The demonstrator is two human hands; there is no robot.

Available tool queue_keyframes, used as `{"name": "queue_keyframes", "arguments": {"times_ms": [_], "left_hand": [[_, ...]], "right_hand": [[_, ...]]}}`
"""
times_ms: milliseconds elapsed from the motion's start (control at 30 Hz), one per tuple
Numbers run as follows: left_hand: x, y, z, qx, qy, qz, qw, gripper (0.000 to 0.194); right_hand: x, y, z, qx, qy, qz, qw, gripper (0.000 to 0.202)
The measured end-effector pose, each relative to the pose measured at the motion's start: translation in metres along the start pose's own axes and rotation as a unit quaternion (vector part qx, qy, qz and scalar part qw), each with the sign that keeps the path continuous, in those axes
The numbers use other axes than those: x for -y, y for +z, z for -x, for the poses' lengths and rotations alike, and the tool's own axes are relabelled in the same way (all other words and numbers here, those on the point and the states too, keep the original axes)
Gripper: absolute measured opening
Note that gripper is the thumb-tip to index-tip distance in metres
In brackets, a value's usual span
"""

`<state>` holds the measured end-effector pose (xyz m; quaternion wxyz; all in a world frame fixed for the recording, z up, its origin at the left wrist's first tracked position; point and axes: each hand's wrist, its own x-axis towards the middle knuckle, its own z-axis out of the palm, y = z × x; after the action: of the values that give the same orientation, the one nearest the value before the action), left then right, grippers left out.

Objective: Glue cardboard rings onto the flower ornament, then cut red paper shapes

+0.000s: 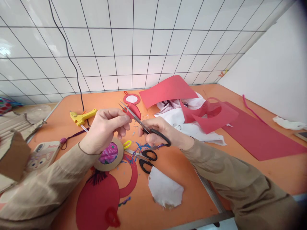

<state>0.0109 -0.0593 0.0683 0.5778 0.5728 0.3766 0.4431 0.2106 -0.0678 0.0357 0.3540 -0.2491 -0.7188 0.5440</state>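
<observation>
In the head view, my left hand [109,126] pinches a small red rounded piece [135,111] at its near edge. My right hand [165,129] grips black-handled scissors [163,136], their blades slightly apart and pointing up and left beside the red piece. Whether the blades touch it I cannot tell. Below the hands lies a second pair of scissors [149,155] on the orange table [196,188]. A tan ring with a pink flower in its middle [112,156] sits under my left wrist. Behind the red piece lies a red oval with a white centre [131,99].
A yellow glue gun [82,117] with a black cord lies left, above a phone [43,156] and cardboard [14,153]. Red sheets [251,127] and white cloth [172,116] spread right. A large red shape [97,198] and white scrap [165,187] lie in front.
</observation>
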Motion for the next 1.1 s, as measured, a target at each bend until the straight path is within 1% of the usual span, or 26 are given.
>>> {"name": "queue_keyframes", "arguments": {"times_ms": [100,333,567,833,967,1100], "left_hand": [[-0.0007,-0.0006,-0.0002,-0.002,0.004,-0.013,1.000,0.019],[-0.0016,-0.0040,-0.0012,0.011,-0.005,-0.006,1.000,0.019],[-0.0052,-0.0047,-0.0008,0.008,-0.033,-0.002,0.999,0.016],[-0.0041,-0.0082,-0.0025,0.021,-0.051,0.003,0.998,0.014],[-0.0045,-0.0076,-0.0036,0.028,-0.053,0.021,0.998,0.014],[-0.0035,-0.0041,-0.0029,0.025,-0.034,0.037,0.998,0.017]], "right_hand": [[0.0017,0.0001,0.0003,0.002,-0.006,0.008,1.000,0.050],[0.0042,-0.0005,0.0021,0.009,0.018,0.004,1.000,0.052],[0.0039,-0.0007,0.0024,0.008,0.027,0.040,0.999,0.056],[0.0020,-0.0026,0.0034,0.018,0.046,0.035,0.998,0.054],[0.0023,-0.0021,0.0028,0.009,0.040,0.035,0.999,0.053],[0.0019,-0.0017,0.0023,-0.014,0.037,0.042,0.998,0.051]]}}
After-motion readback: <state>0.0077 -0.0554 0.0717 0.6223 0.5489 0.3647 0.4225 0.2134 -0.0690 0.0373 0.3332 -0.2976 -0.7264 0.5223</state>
